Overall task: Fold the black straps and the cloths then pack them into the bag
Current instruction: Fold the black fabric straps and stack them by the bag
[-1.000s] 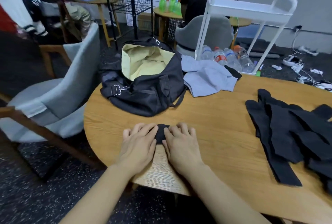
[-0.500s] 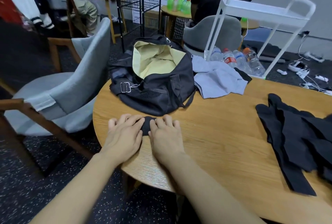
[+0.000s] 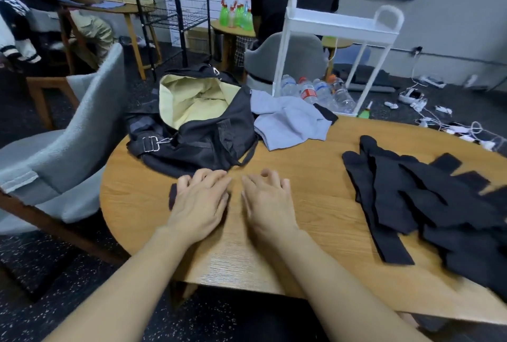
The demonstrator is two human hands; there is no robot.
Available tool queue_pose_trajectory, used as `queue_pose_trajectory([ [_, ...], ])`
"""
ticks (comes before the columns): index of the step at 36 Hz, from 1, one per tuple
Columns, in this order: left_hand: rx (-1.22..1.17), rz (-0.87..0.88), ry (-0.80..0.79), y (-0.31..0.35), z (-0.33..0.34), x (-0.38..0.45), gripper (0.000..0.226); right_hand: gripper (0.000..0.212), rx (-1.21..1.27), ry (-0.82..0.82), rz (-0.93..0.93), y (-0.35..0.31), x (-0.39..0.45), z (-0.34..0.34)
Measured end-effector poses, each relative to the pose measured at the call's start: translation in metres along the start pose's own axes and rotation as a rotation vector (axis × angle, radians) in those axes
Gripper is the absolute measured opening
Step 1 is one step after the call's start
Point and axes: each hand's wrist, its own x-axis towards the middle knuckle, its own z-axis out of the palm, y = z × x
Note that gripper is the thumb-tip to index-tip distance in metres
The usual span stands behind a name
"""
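The person's left hand [image 3: 199, 199] lay palm down on a folded black strap [image 3: 172, 195] at the near left part of the round wooden table [image 3: 301, 177]. Only the strap's left edge showed past the hand. The fingers [image 3: 211, 177] were stretched forward and flat, pressing the strap rather than curling round it.

The right hand [image 3: 264, 199] was just beside the left, apart from it, palm down over bare wood. Its fingers were loosely spread and slightly bent, holding nothing; whether they touched the table could not be told.

The black bag [image 3: 197, 144] lay on the table directly beyond the hands, its mouth open and its pale yellow lining [image 3: 192, 97] exposed. Its carry strap looped onto the wood near the left fingertips.

A grey-blue cloth [image 3: 288, 122] lay crumpled against the bag's right side, at the far edge of the table.

A heap of unfolded black straps [image 3: 411, 199] was spread over the right part of the table, well apart from both hands.

A grey upholstered chair [image 3: 76, 127] stood at the table's left. A white trolley [image 3: 337, 26] stood beyond the table, with plastic bottles [image 3: 315, 92] at its base.
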Motion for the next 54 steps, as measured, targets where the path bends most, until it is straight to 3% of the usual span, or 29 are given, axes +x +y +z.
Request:
queue_pose_trajectory([
  [6,-0.082,0.101,-0.088,0.082,0.026,0.031,0.054,0.033,-0.099,0.063,0.188,0.084,-0.043,-0.032],
  [10,-0.113,0.189,-0.144,0.139,0.035,0.046,0.067,0.012,-0.133,0.160,0.314,0.138,-0.074,-0.052],
  [13,-0.116,0.245,-0.192,0.177,0.042,0.053,0.064,0.020,-0.152,0.172,0.425,0.172,-0.093,-0.062],
  [15,-0.120,0.290,-0.214,0.198,0.050,0.055,0.052,0.023,-0.173,0.160,0.468,0.191,-0.101,-0.066],
  [19,-0.182,0.398,-0.245,0.231,0.065,0.057,0.064,0.031,-0.230,0.081,0.451,0.219,-0.109,-0.063],
  [22,-0.237,0.480,-0.265,0.245,0.080,0.054,0.054,0.030,-0.248,-0.024,0.444,0.231,-0.112,-0.058],
  [26,-0.241,0.495,-0.239,0.244,0.089,0.050,0.038,0.024,-0.247,-0.137,0.426,0.237,-0.113,-0.049],
  [35,-0.159,0.497,-0.182,0.214,0.080,0.044,0.028,0.030,-0.193,-0.310,0.440,0.235,-0.117,-0.048],
  [39,-0.140,0.480,-0.179,0.204,0.072,0.036,0.032,0.037,-0.187,-0.330,0.435,0.230,-0.115,-0.052],
  [54,-0.153,0.418,-0.186,0.160,0.049,0.001,0.031,0.026,-0.207,-0.305,0.422,0.220,-0.110,-0.060],
])
